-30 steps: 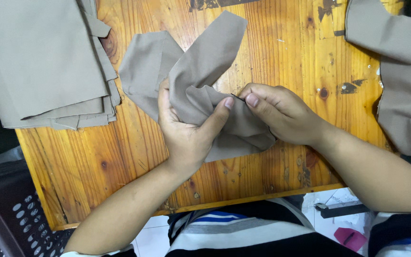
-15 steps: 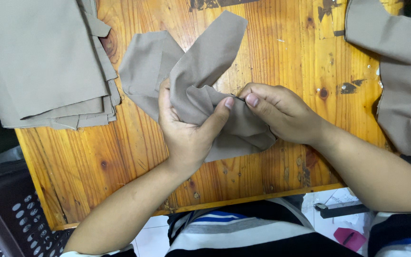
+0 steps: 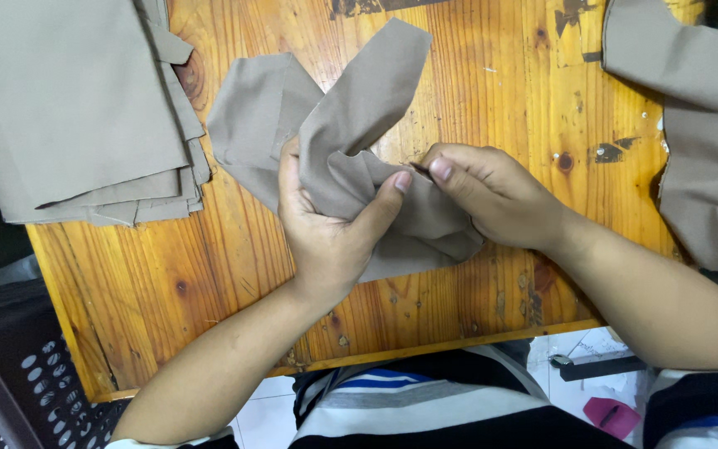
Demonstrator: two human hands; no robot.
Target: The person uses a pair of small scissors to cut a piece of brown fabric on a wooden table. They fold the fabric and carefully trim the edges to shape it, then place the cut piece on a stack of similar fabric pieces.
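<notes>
Nothing has shifted since the earlier frames: the left hand [image 3: 326,224] still has its fingers closed around the bunched taupe fabric piece [image 3: 334,158] over the wooden worktop [image 3: 508,75]. The right hand [image 3: 496,195] pinches its edge, fingers closed. A stack of cut fabric [image 3: 76,108] lies left.

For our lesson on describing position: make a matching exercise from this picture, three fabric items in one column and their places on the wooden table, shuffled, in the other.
1. Stack of taupe fabric pieces
2. Crumpled taupe fabric piece
3. Loose taupe fabric

A. Held by both hands, left hand and right hand
B. Right edge of the table
C. Left end of the table

Pairs: 1-C, 2-A, 3-B
</notes>
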